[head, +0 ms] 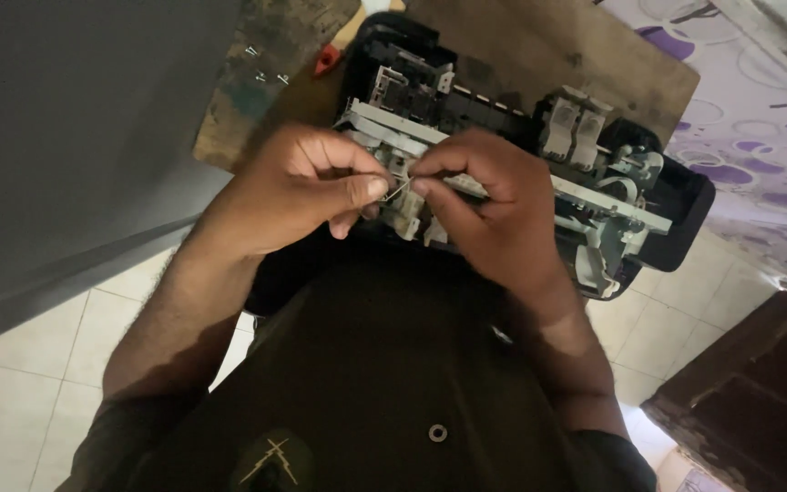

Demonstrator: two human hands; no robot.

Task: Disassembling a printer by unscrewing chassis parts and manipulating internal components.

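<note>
Here I look down at my two hands, close together in front of my chest. My left hand [298,187] and my right hand [489,205] both pinch a small thin wire piece [400,189], maybe a spring, though it is too small to tell for sure. My left thumb and first finger are closed on one end, and my right thumb and first finger are closed on the other end. The other fingers of both hands are curled in.

The wire piece sits between my fingertips, just above the near edge of an opened printer [539,146]. The printer has its cover off, so I can see grey and white plastic parts, a long pale metal rail [612,200] running across it, and a black shell around the outside. It rests on a worn wooden counter [557,55].

A few small screws [266,66] lie on the far left part of the counter, well apart from my hands. A small red thing [326,60] lies near them, just beside the printer. Pale floor tiles [20,383] show below
</note>
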